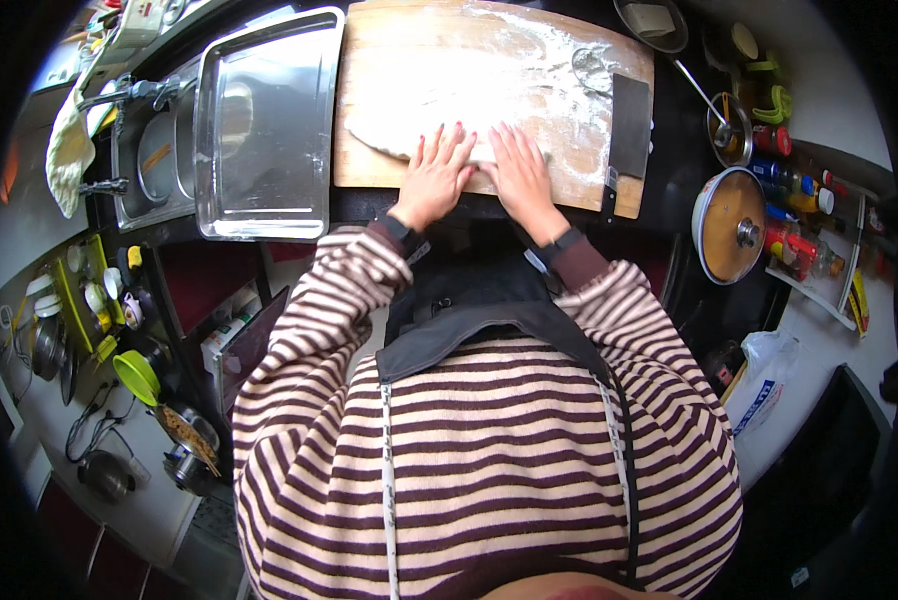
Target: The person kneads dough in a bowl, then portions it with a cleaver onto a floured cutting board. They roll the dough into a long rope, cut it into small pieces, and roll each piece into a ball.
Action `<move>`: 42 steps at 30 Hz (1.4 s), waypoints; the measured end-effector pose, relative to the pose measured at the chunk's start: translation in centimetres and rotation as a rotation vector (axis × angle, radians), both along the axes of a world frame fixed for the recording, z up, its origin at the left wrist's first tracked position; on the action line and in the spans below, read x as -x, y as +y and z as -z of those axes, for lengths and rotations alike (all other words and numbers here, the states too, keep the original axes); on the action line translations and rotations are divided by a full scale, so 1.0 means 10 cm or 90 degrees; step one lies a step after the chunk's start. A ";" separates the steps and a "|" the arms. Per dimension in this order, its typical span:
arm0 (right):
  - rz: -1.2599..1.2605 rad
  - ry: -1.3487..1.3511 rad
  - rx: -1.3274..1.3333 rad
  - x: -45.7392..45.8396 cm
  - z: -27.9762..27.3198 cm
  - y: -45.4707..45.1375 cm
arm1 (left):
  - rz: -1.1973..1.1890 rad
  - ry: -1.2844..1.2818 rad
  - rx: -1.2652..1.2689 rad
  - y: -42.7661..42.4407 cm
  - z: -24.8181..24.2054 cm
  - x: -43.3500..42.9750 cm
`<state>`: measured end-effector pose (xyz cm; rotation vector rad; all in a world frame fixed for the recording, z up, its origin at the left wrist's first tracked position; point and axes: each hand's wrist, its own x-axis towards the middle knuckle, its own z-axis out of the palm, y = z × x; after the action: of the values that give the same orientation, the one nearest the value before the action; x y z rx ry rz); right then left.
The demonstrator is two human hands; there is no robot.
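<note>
Pale dough [389,135] lies on a floured wooden board [374,176]; glare washes out most of its surface. My left hand [438,172] rests palm down on the dough's near edge, fingers slightly spread. Beside it, my right hand [522,169] lies flat on the same edge, the two thumbs nearly touching. Neither hand grips anything that I can see. On the board's right side lies a cleaver [630,127], its dark handle towards me. A round, flour-dusted object [593,70] sits just beyond the cleaver; its kind is unclear.
Left of the board stands a rectangular metal baking tray [269,150], partly over a sink [123,195]. To the right are a glass-lidded pan [728,225], a small pot [741,146] holding a ladle [700,90], and several bottles [801,191]. A pan [674,41] stands at the far right corner.
</note>
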<state>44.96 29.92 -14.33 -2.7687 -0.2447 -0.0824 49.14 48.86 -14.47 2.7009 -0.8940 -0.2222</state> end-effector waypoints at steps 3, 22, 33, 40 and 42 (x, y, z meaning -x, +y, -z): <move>0.026 0.034 -0.010 0.36 -0.06 -0.03 | 0.038 0.038 -0.036 0.16 -0.13 0.26; -0.036 0.074 0.128 0.06 -0.09 -0.38 | 0.070 0.008 -0.111 0.31 -0.16 -0.20; 0.098 -0.091 0.138 -1.14 0.00 -0.45 | -0.125 -0.064 -0.040 -0.17 0.10 -1.03; 0.032 -0.025 -0.112 -0.80 0.06 0.43 | 0.025 -0.016 -0.050 -0.10 0.03 -0.35; 0.027 -0.030 -0.127 -0.41 0.01 0.29 | 0.013 0.009 -0.031 0.01 -0.03 -0.09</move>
<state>49.07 32.86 -14.44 -2.5763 -0.1787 -0.1730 50.05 48.97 -14.13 2.7322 -0.9236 -0.2703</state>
